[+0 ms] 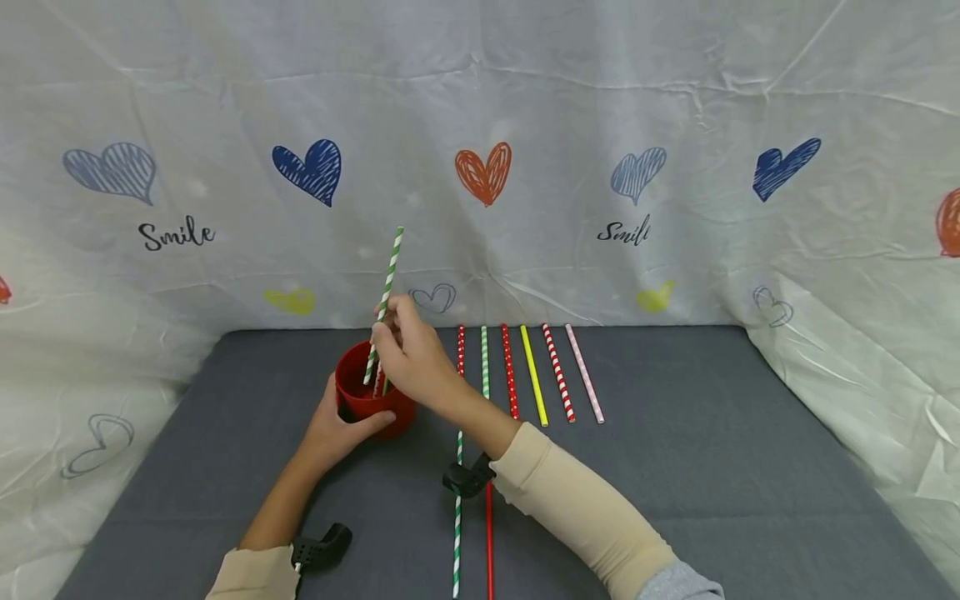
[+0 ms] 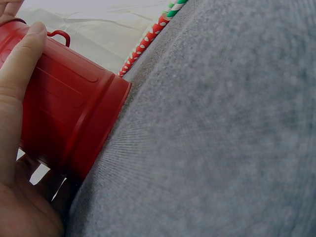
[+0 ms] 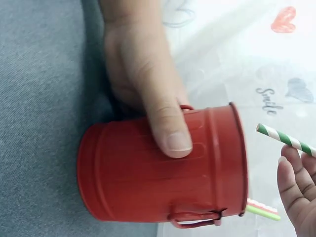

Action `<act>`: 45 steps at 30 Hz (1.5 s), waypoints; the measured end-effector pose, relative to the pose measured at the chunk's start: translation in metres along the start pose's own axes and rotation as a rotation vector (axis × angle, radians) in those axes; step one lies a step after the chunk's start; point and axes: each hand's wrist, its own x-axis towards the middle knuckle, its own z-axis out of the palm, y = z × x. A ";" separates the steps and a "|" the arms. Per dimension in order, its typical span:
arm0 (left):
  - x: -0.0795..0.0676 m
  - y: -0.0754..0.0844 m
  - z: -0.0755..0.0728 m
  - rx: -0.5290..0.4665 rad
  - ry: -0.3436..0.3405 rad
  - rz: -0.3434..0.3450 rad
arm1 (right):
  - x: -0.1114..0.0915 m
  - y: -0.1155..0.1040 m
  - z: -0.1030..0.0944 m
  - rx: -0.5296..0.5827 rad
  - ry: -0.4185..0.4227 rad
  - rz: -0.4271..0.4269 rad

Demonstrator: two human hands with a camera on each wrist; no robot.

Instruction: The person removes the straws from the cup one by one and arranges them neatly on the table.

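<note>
My left hand [image 1: 335,431] grips a small red metal pail [image 3: 138,173] with side handles, its thumb across the outer wall. The pail stands upright on the grey cloth. Above its mouth, my right hand [image 1: 411,348] pinches a green-and-white striped paper straw [image 1: 392,265] between thumb and fingers. In the right wrist view the lower end of this straw is outside the pail, a little beyond the rim. A red-and-white straw [image 3: 260,204] and a light green straw [image 3: 264,213] stick out of the pail.
Several paper straws lie in a row right of the pail, among them a yellow one [image 1: 534,375] and a pink one [image 1: 585,375]. Nearer lie a green-striped straw [image 1: 457,533] and a red straw [image 1: 490,542], partly under my right forearm. A printed white curtain [image 1: 555,100] hangs behind.
</note>
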 end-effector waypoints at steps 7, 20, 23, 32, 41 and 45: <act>0.000 -0.002 0.000 -0.003 0.000 -0.005 | -0.006 -0.010 -0.009 0.123 0.006 0.041; -0.002 -0.002 0.001 0.002 0.006 -0.010 | -0.033 -0.021 -0.018 0.218 -0.053 0.055; -0.001 -0.003 0.001 -0.014 -0.004 0.000 | -0.040 -0.022 -0.022 0.214 -0.052 0.067; -0.003 -0.002 0.001 -0.017 0.005 0.022 | -0.064 -0.019 -0.030 0.216 -0.077 0.128; -0.003 0.001 0.001 -0.014 0.011 0.029 | -0.090 -0.016 -0.041 0.200 -0.095 0.182; -0.003 0.001 0.000 -0.017 0.005 0.037 | -0.100 -0.014 -0.046 0.195 -0.103 0.205</act>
